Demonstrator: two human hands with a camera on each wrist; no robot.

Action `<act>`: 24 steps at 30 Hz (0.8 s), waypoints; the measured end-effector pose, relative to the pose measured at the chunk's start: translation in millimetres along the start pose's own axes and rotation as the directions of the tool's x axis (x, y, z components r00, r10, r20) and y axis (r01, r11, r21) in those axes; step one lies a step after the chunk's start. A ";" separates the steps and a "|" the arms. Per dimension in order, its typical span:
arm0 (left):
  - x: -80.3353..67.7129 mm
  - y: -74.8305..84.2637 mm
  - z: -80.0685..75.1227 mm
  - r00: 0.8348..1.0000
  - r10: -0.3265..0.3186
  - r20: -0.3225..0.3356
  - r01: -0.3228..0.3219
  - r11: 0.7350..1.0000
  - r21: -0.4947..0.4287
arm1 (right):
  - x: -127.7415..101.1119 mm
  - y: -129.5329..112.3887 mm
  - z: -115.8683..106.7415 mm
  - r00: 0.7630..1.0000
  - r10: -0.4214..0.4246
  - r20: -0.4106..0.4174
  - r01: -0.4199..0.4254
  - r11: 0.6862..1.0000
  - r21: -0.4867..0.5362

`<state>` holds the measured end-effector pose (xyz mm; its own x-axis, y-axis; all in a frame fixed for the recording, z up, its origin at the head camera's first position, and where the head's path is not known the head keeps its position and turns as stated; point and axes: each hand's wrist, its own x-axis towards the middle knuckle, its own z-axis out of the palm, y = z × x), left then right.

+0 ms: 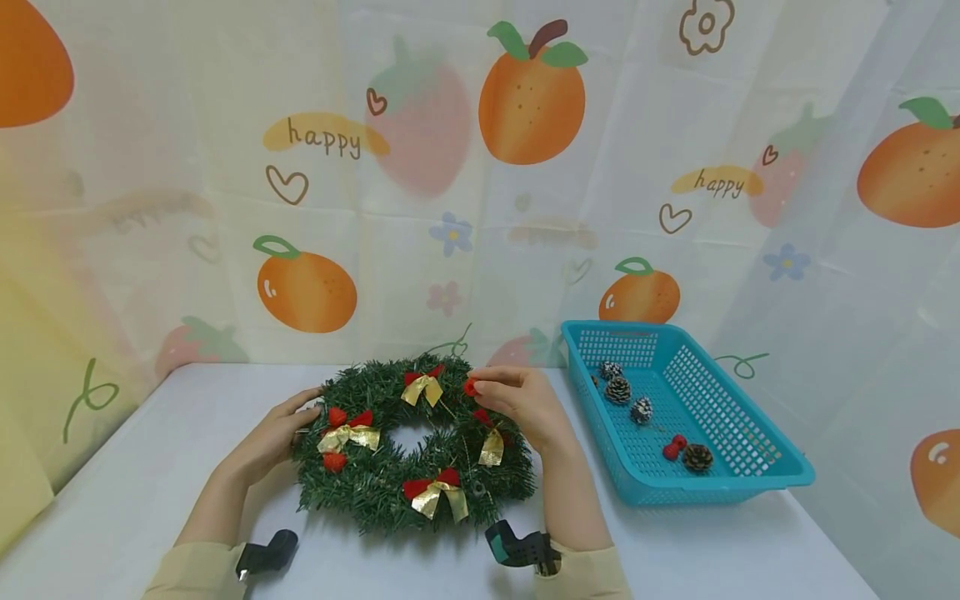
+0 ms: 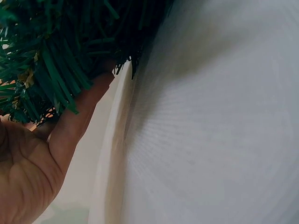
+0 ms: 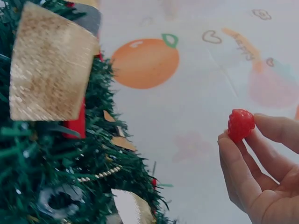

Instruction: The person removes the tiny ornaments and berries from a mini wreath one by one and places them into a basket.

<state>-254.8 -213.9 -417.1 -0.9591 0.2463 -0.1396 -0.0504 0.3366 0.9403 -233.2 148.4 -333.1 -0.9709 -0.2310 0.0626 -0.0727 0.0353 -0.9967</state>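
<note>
A green artificial wreath with several red-and-gold bows sits on the white table. My left hand holds its left side, fingers and thumb around the outer greenery; fingertips vanish into the needles in the left wrist view. Between the thumb and fingers of my right hand is a red artificial raspberry, pinched above the wreath's upper right part. Two similar red berries flank the left bow. Close below the right hand hangs another gold bow.
On the right stands a turquoise plastic basket. Inside lie several pine cones, some white-tipped, and red berries. A fruit-print curtain hangs behind the table. Both wrists carry small black devices.
</note>
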 end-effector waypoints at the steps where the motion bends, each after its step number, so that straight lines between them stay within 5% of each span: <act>1: 0.0 0.3 0.2 1.000 -0.002 0.000 0.002 1.000 -0.003 | -0.2 0.1 -2.0 1.000 0.001 -0.003 0.000 1.000 0.008; 24: -0.8 0.9 -0.1 1.000 -0.005 0.008 0.005 1.000 0.001 | -10.3 -8.1 -39.7 0.993 0.008 -0.120 0.005 0.994 0.113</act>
<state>-254.2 -213.9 -416.1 -0.9566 0.2517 -0.1472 -0.0553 0.3390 0.9392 -231.7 189.2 -323.6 -0.9918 -0.1128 0.0601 -0.0517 -0.0759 -0.9958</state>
